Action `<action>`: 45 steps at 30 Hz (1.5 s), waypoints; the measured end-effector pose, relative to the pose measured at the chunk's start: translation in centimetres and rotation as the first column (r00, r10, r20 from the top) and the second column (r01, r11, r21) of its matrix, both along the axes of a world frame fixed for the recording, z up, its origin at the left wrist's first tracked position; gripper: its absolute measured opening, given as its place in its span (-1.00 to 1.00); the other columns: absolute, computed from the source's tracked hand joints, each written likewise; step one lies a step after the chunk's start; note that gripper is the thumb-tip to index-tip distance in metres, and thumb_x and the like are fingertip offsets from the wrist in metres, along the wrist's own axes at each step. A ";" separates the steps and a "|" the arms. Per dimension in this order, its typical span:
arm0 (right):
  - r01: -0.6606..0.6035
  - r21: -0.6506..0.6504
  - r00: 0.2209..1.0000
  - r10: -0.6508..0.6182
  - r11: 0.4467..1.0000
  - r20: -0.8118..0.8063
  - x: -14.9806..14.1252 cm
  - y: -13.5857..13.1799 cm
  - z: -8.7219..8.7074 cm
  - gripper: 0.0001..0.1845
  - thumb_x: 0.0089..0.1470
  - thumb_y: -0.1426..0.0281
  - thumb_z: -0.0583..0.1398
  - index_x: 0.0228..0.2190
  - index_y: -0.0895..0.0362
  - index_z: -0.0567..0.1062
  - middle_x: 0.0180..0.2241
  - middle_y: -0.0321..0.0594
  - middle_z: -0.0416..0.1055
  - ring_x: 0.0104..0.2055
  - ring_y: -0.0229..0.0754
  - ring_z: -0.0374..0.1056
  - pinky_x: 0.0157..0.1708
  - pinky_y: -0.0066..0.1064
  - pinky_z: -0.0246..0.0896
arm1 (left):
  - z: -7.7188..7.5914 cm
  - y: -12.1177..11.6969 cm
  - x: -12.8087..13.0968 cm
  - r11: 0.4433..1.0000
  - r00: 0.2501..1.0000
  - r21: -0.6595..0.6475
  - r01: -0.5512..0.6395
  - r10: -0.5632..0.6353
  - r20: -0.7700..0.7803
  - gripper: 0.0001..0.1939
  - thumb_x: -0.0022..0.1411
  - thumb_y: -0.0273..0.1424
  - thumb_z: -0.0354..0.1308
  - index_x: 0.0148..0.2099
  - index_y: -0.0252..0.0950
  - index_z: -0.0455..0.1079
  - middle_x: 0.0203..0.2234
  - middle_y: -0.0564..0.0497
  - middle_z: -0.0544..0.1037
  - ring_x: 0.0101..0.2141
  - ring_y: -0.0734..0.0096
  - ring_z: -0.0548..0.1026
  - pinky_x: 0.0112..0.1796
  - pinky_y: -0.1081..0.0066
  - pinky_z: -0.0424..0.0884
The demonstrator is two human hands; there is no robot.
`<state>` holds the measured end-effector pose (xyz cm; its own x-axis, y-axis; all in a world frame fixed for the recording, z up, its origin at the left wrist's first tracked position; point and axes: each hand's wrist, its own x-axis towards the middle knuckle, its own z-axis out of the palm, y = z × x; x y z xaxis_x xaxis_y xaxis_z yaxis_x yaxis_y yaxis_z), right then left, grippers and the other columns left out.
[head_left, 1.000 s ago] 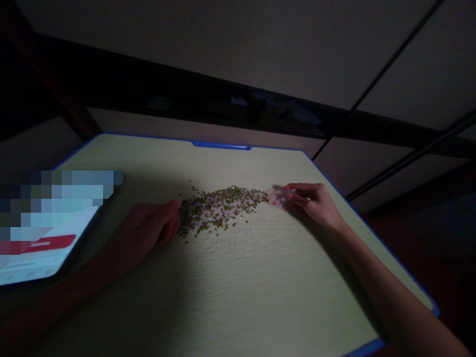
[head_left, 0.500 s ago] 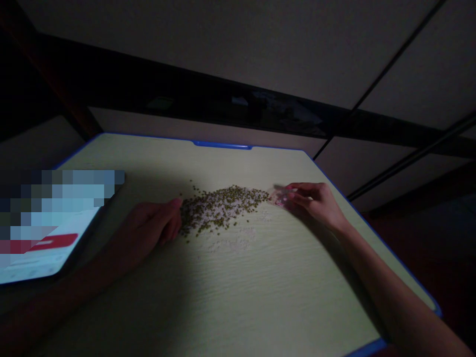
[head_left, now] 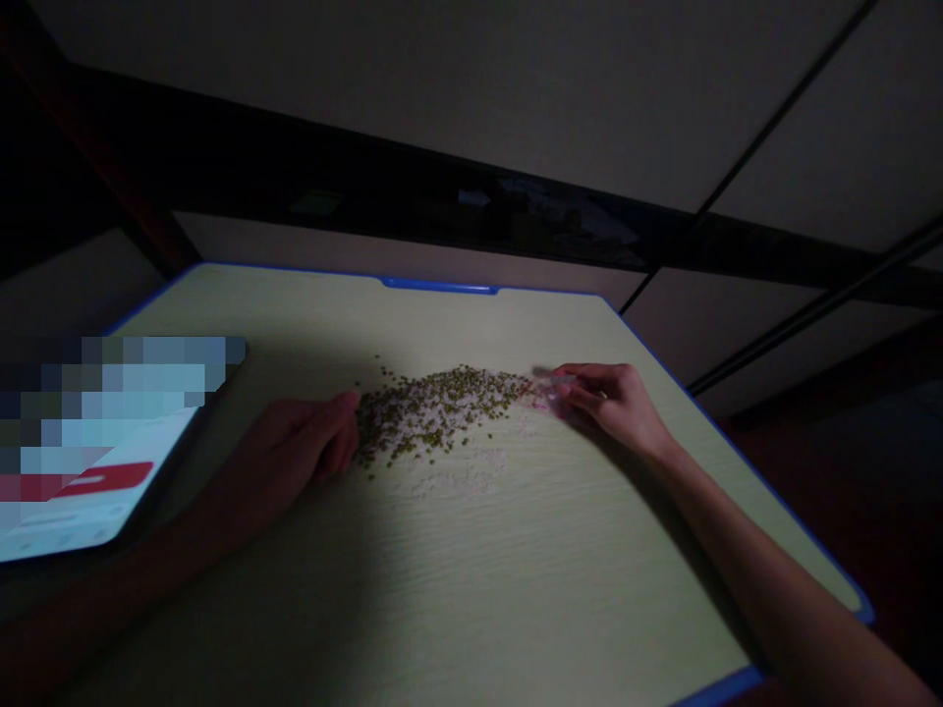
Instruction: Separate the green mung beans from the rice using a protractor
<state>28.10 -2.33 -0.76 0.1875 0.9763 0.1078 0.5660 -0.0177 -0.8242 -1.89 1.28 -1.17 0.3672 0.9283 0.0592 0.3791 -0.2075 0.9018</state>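
Note:
A mixed heap of small green beans (head_left: 461,378) and white rice-like grains (head_left: 433,405) lies across the middle of the table. My left hand (head_left: 309,437) rests at the heap's left end, its fingers curled closed; whatever they may hold is hidden. At the right end, my right hand (head_left: 611,398) pinches a small clear plastic piece (head_left: 549,391) with pinkish marks, perhaps a bag. Its near edge touches or nearly touches the beans. Loose white grains (head_left: 461,476) are scattered on the near side of the heap.
The pale table (head_left: 501,589) has a blue rim and a blue handle (head_left: 442,287) at its far edge. A lit tablet (head_left: 139,481), partly blurred out, lies on the left. Behind the table stand pale cabinet panels (head_left: 442,88) with a dark open shelf (head_left: 413,211).
My right hand has shifted slightly left with the clear plastic piece, closer to the heap. My left hand stays nearly in place.

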 end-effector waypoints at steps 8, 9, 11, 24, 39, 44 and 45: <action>-0.011 0.001 1.000 0.011 1.000 -0.013 -0.1 0.0 -0.1 -0.63 -0.15 0.33 0.19 -0.32 0.37 0.54 -0.59 -0.16 0.43 -0.61 -0.28 0.24 -0.62 -0.43 0.12 | 0.2 0.0 0.0 1.000 1.000 0.007 0.007 -0.007 -0.009 -0.48 0.13 -0.17 -0.14 -0.80 -0.24 0.10 -0.82 0.12 0.25 -0.71 0.55 0.26 -0.57 0.49 0.19; -0.016 0.012 1.000 0.016 1.000 -0.007 -0.2 0.0 -0.1 -0.63 -0.14 0.32 0.19 -0.32 0.36 0.53 -0.60 -0.16 0.43 -0.61 -0.27 0.25 -0.63 -0.43 0.11 | 0.2 0.1 0.1 1.000 1.000 0.009 0.005 -0.005 -0.010 -0.49 0.13 -0.17 -0.14 -0.80 -0.24 0.10 -0.82 0.12 0.25 -0.72 0.55 0.26 -0.57 0.49 0.19; -0.018 0.034 1.000 0.018 0.999 0.000 -0.3 0.0 -0.1 -0.64 -0.14 0.33 0.19 -0.32 0.35 0.54 -0.60 -0.17 0.43 -0.61 -0.26 0.26 -0.63 -0.43 0.11 | 0.1 0.1 0.1 1.000 1.000 0.012 0.005 -0.005 -0.012 -0.49 0.14 -0.18 -0.14 -0.79 -0.24 0.10 -0.82 0.12 0.26 -0.71 0.55 0.27 -0.57 0.49 0.19; 0.036 0.066 0.999 -0.037 0.997 0.006 -0.3 0.1 -0.2 -0.67 -0.15 0.34 0.18 -0.34 0.31 0.54 -0.66 -0.27 0.35 -0.67 -0.37 0.10 -0.67 -0.48 -0.02 | 0.9 -0.3 0.5 1.000 0.999 -0.006 -0.026 0.025 -0.022 -0.51 0.08 -0.17 -0.14 -0.81 -0.22 0.08 -0.85 0.12 0.22 -0.74 0.55 0.23 -0.61 0.47 0.17; -0.013 0.030 1.000 0.012 0.999 0.012 -0.4 -0.1 0.1 -0.63 -0.14 0.33 0.18 -0.33 0.36 0.54 -0.60 -0.16 0.43 -0.61 -0.27 0.24 -0.60 -0.42 0.12 | 0.6 -0.2 0.3 1.000 1.000 0.006 -0.011 0.011 -0.027 -0.51 0.10 -0.18 -0.14 -0.80 -0.23 0.09 -0.83 0.13 0.23 -0.73 0.56 0.24 -0.58 0.49 0.19; -0.011 0.132 0.986 -0.011 0.991 0.167 -0.5 -0.2 0.1 -0.68 -0.11 0.36 0.16 -0.35 0.33 0.56 -0.61 -0.19 0.44 -0.61 -0.28 0.24 -0.60 -0.44 0.11 | 0.6 -0.3 0.4 1.000 1.000 0.008 -0.007 0.007 -0.018 -0.51 0.09 -0.18 -0.15 -0.81 -0.22 0.09 -0.84 0.14 0.22 -0.73 0.57 0.24 -0.57 0.49 0.20; -0.008 0.142 0.983 -0.018 0.990 0.180 -0.5 -0.1 0.1 -0.68 -0.11 0.36 0.16 -0.34 0.32 0.56 -0.61 -0.20 0.44 -0.61 -0.29 0.24 -0.60 -0.44 0.11 | 0.6 -0.3 0.4 1.000 1.000 0.004 -0.012 0.012 -0.022 -0.52 0.09 -0.19 -0.15 -0.81 -0.22 0.09 -0.84 0.14 0.22 -0.73 0.57 0.24 -0.57 0.49 0.20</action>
<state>27.61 -2.48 -0.70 0.1569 0.9479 0.2774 0.7059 0.0888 -0.7027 -1.47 0.99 -0.53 0.3568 0.9326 0.0546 0.4010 -0.2057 0.8927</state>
